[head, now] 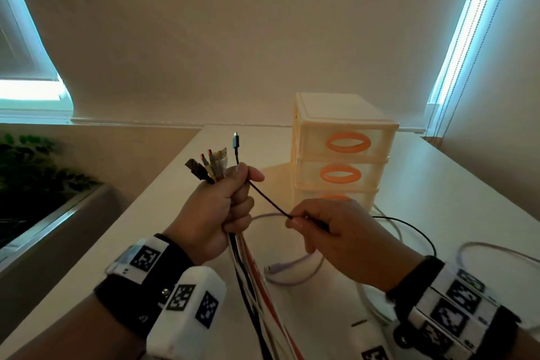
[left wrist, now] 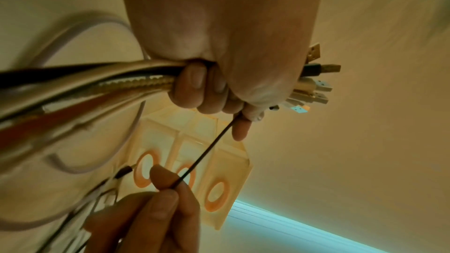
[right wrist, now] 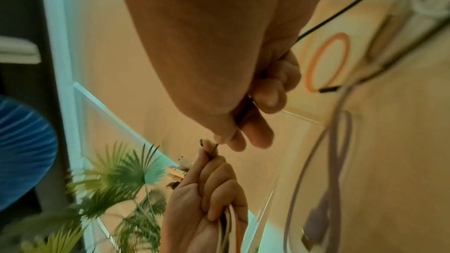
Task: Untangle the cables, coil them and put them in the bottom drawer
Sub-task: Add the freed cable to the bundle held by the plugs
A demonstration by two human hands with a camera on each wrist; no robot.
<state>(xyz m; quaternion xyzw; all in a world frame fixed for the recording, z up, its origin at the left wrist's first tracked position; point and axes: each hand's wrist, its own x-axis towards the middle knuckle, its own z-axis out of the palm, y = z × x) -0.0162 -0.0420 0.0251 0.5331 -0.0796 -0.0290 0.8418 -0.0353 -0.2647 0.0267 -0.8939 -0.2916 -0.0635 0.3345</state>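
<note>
**A fistful of cables, one thin black lead drawn out**

Far left, a leafy plant (head: 35,172) sits in a trough below the table (head: 455,184), dim and hard to make out. My left hand (head: 217,210) is clenched around a bundle of cables (head: 251,278), held up over the table; the plug ends (head: 210,165) fan out above my fist, and the cords drop out of the bottom of the head view, so where they end is cut off (black, white and orange strands, though I cannot count them). A thin black cable (head: 270,202) leaves my left thumb and runs taut, down and to the right, into my right hand (head: 344,240), which pinches it between thumb and forefinger; its plug stands above my left fist. Behind my right hand it loops on across the table. A lilac cable (head: 292,267) lies loose on the table beneath my hands, its far end hidden by my right wrist. Further back stands the drawer unit (head: 342,152), three drawers with orange handles, all closed; my right hand hides most of the bottom drawer (head: 336,197).
</note>
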